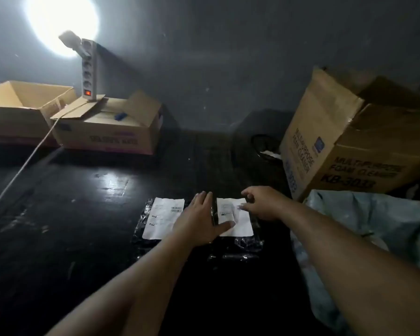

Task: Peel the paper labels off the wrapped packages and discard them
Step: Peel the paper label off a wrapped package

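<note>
Labels, two white paper ones, lie on dark shiny wrapped packages on the black table (83, 214) in front of me. Taking the right label (238, 224) as my landmark: just left of it sits the left label (160, 217) on its own package (141, 229). Between them my left hand (199, 221) lies flat and open, thumb pressing the right label's lower edge, likely to steady its package (243, 246). At its upper right corner my right hand (262, 202) pinches fingertips together, apparently lifting the corner. Far left behind stand open cardboard boxes (107, 127) and a power strip (89, 69) under a glaring lamp. Right of the label lie a crumpled pale bag (374, 226) and a cleaner carton (344, 146). The room is dim, grey-walled.
</note>
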